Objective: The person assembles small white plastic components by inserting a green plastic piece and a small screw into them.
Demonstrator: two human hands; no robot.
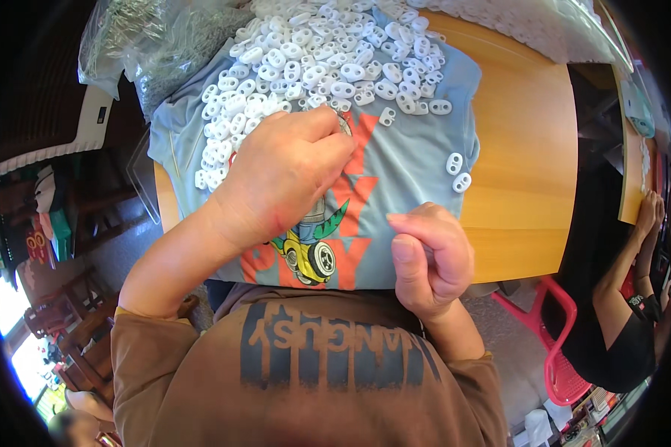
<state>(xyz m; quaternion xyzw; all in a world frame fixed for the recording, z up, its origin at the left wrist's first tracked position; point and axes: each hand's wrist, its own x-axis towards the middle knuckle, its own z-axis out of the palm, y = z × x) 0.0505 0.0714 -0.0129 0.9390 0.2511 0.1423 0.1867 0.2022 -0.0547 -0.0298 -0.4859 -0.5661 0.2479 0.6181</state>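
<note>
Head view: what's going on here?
A person in a brown shirt is at a wooden table, with a heap of small white two-holed pieces on a printed blue cloth. The left hand reaches to the heap's near edge, its fingertips hidden. The right hand is loosely curled over the cloth's near right part; whether either hand holds a piece, I can't tell. Two loose pieces lie apart near the cloth's right edge.

Left hand (291,167) hides its own fingertips and partly covers white toggles (291,52); beyond the blue shirt (410,175), a bag (190,48) is cropped.
</note>
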